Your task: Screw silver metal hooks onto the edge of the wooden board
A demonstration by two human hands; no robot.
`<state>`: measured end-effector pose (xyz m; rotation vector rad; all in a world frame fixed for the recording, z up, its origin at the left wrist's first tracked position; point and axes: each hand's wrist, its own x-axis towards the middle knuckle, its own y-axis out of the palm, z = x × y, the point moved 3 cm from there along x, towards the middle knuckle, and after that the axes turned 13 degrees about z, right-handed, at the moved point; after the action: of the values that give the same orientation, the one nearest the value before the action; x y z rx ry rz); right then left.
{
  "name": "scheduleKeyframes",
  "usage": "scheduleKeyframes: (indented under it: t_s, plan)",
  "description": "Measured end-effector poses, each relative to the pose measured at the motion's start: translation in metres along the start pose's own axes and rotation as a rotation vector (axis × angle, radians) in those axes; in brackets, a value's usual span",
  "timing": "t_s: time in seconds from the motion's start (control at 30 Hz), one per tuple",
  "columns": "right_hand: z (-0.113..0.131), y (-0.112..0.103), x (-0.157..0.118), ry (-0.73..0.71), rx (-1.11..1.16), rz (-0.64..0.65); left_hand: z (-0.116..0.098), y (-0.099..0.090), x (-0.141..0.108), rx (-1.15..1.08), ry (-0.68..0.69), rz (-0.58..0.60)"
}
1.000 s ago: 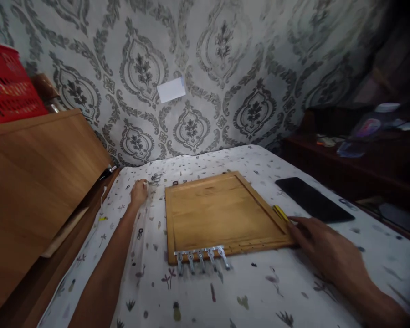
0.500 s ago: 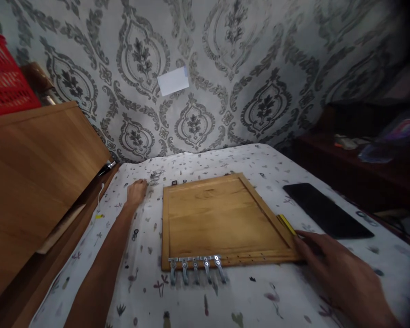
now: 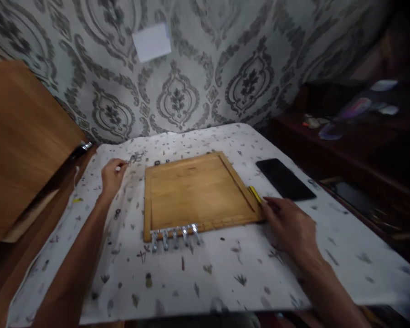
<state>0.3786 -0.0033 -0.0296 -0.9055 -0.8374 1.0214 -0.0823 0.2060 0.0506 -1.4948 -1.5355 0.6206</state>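
A framed wooden panel (image 3: 194, 191) lies flat on the patterned cloth. Several silver metal hooks (image 3: 175, 234) sit in a row along the left part of its near edge, their curved ends past the edge. My left hand (image 3: 112, 175) is beyond the panel's left side, thumb and finger pinched beside a small pile of metal pieces (image 3: 136, 157); what is in the pinch is too small to make out. At the panel's near right corner, my right hand (image 3: 289, 223) is closed around a slim yellow-and-dark tool (image 3: 255, 194), whose gripped part is hidden.
A black flat slab (image 3: 285, 179), like a phone or tablet, lies right of the panel. On the left stands a wooden cabinet (image 3: 23, 141). White paper (image 3: 152, 42) is on the patterned wall (image 3: 177, 98). A dark red surface (image 3: 355, 146) with small items lies to the right.
The view has tilted down and swung right, so everything sits higher and further left. My left fingers now show a pinch by the metal pile. My right hand stays at the panel's corner.
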Motion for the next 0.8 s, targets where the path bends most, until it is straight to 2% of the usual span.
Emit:
scheduleKeyframes:
  t_s: [0.07, 0.13, 0.2, 0.27, 0.3, 0.37, 0.43, 0.5, 0.53, 0.67, 0.8]
  plan:
    - [0.006, -0.009, -0.006, 0.027, 0.079, -0.059, -0.021, -0.001, -0.018, -0.143, 0.059, 0.045]
    - [0.015, -0.02, -0.014, -0.018, 0.215, -0.151, -0.047, -0.001, -0.04, -0.276, 0.126, 0.128]
    - [0.033, -0.027, -0.025, -0.161, 0.341, -0.138, -0.076, 0.001, -0.066, -0.372, 0.186, 0.236]
    - [0.057, -0.031, -0.043, -0.38, 0.471, -0.069, -0.107, 0.004, -0.093, -0.421, 0.229, 0.351]
    - [0.069, -0.032, -0.054, -0.471, 0.538, -0.032, -0.121, 0.006, -0.106, -0.438, 0.248, 0.426]
    - [0.092, -0.03, -0.078, -0.606, 0.671, 0.06, -0.146, 0.015, -0.13, -0.485, 0.277, 0.723]
    - [0.111, -0.024, -0.104, -0.697, 0.785, 0.182, -0.163, 0.021, -0.152, -0.438, 0.31, 0.917]
    - [0.121, -0.017, -0.126, -0.722, 0.835, 0.225, -0.17, 0.025, -0.169, -0.387, 0.331, 1.009]
    - [0.123, -0.014, -0.135, -0.703, 0.858, 0.205, -0.17, 0.027, -0.178, -0.379, 0.324, 1.033]
    - [0.117, 0.001, -0.156, -0.531, 0.936, 0.173, -0.158, 0.036, -0.212, -0.448, 0.205, 1.15]
    - [0.118, 0.015, -0.161, -0.519, 0.875, 0.315, -0.141, 0.039, -0.24, -0.529, 0.099, 1.252]
